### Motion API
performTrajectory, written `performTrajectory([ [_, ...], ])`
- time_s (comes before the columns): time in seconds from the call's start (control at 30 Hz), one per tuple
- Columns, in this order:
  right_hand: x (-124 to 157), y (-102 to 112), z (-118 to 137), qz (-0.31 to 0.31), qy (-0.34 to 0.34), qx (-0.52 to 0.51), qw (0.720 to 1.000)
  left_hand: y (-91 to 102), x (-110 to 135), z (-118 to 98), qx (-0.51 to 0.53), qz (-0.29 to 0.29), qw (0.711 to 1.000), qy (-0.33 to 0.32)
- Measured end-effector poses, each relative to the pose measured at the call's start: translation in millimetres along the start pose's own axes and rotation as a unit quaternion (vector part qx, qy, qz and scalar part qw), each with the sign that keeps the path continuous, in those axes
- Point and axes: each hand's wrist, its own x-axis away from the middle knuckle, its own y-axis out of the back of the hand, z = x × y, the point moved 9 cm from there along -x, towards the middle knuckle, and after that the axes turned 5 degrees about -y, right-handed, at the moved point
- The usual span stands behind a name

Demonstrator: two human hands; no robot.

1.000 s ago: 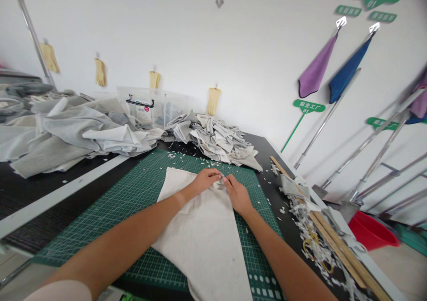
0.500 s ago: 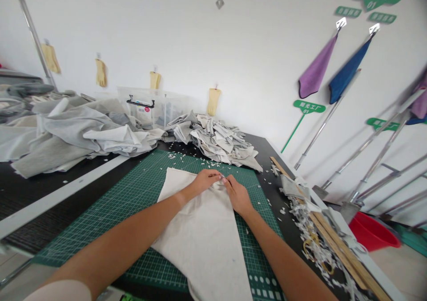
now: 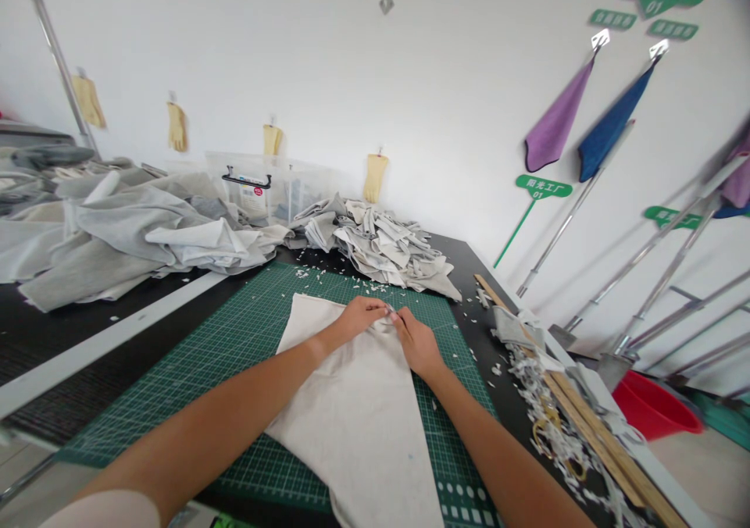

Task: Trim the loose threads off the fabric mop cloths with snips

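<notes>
On the green cutting mat [image 3: 234,372], my left grip [image 3: 360,317] and right grip [image 3: 417,342] sit close together at the narrow end of an off-white cloth [image 3: 351,411], fingertips almost meeting; I cannot tell whether they clamp it. The cloth lies on the mat, its wide end running past the near edge. Nothing has shifted since a moment ago, and the heap of grey fabric offcuts [image 3: 380,247] beyond the mat stays put.
</notes>
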Motion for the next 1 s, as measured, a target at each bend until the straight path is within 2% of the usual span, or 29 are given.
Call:
performTrajectory([
  [0.33, -1.6, -2.5, -2.2, 0.008, -0.002, -0.009, 1.0, 1.0, 1.4, 2.2, -0.011, -0.003, 1.0, 0.021],
  [0.7, -0.3, -1.5, 1.4, 0.012, -0.001, -0.007, 1.0, 0.6, 2.0, 0.5, -0.022, -0.002, 1.0, 0.014],
  [0.87, -1.1, -0.1, 2.2, -0.006, 0.014, -0.032, 0.999, 0.3, 2.5, 1.3, -0.01, -0.004, 1.0, 0.023],
  [1.0, -2.0, 2.8, 0.6, -0.017, -0.001, -0.069, 0.997, -0.7, 2.1, 1.3, -0.003, -0.001, 1.0, 0.019],
])
